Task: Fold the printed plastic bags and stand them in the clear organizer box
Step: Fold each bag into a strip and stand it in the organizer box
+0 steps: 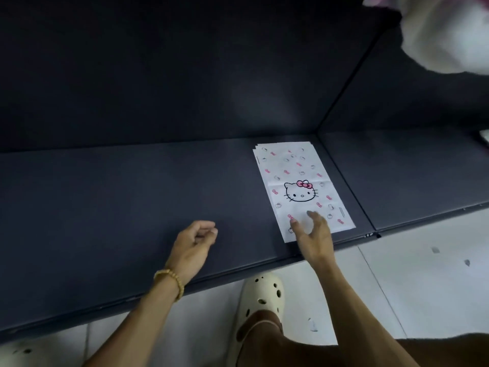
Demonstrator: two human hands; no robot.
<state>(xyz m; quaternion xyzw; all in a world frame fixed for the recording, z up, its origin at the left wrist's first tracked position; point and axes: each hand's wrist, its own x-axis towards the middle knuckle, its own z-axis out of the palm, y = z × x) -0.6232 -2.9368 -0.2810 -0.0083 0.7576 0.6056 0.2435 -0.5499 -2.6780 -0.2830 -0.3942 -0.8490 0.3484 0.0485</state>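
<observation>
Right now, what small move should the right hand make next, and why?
Probably lower the right hand onto the near end of the bags and pinch the top one. The bags lie flat and unfolded on the dark cushion; its fingers are spread just over them, and the left hand holds nothing.

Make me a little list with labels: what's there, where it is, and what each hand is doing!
bags: stack of printed bags lying flat, unfolded
place: dark mat, near its right seam
right hand: fingers spread, over the stack's near edge
left hand: loosely curled, holds nothing
box: not in view
floor: cream clog
</observation>
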